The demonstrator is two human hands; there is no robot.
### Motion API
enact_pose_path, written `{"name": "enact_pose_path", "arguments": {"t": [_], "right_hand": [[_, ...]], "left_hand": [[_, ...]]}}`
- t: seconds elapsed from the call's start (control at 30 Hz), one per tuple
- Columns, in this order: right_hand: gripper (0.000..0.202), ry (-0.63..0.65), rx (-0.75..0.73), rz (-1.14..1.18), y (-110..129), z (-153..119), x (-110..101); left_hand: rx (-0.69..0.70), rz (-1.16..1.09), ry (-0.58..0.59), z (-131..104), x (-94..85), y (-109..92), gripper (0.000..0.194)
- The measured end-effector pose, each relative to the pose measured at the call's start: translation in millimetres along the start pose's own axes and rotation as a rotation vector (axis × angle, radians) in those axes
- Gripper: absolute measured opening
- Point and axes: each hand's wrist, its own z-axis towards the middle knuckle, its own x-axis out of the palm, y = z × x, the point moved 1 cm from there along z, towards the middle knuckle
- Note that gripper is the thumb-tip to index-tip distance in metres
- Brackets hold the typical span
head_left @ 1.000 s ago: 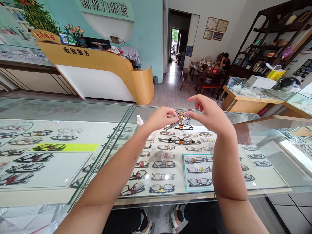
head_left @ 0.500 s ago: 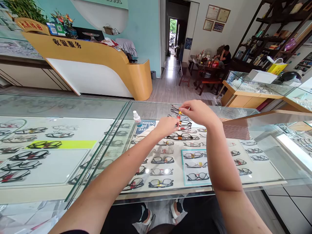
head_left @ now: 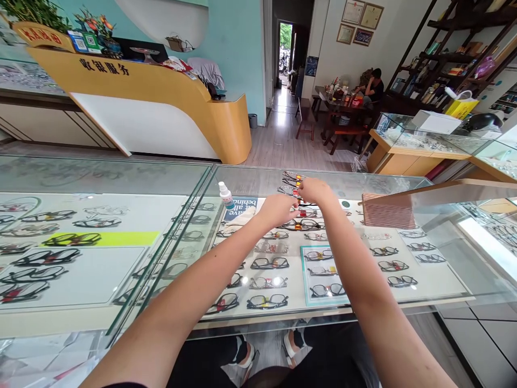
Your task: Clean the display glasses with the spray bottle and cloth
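Thin dark glasses [head_left: 291, 181] with clear lenses and small orange and red tags near the bridge, in a close row one beyond another on top of the glass counter [head_left: 258, 178], toward its far edge, just beside both hands and partly hidden by them. Left hand [head_left: 279, 209] palm down over the near end of the row, with fingers bent and bunched close to the frames; too small and covered to tell of any grip. Right hand [head_left: 316, 192] just beyond and to the right, with fingers curled down toward the tags, only slightly apart from the left; again, cannot tell whether closed on a frame. To the left, a white spray bottle [head_left: 226, 195] upright beside a pale cloth [head_left: 241, 218] and a blue printed sheet [head_left: 247, 203]. Below the glass, more eyeglasses [head_left: 270, 263] in rows. Compared with a second ago, no more wide spread of thumb and fingers on the right; now lowered and drawn in toward the row. Lower in view on the left too, and no longer with long thin temples sticking out below the fingers. More of the bottle and sheet in sight.
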Motion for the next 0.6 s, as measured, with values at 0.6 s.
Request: {"name": "enact_pose_path", "arguments": {"t": [0.6], "right_hand": [[0.023,-0.030,0.029,-0.128,-5,34,29]], "left_hand": [[-0.026,-0.396,-0.287,-59,-119.5,-47,0.021]]}}
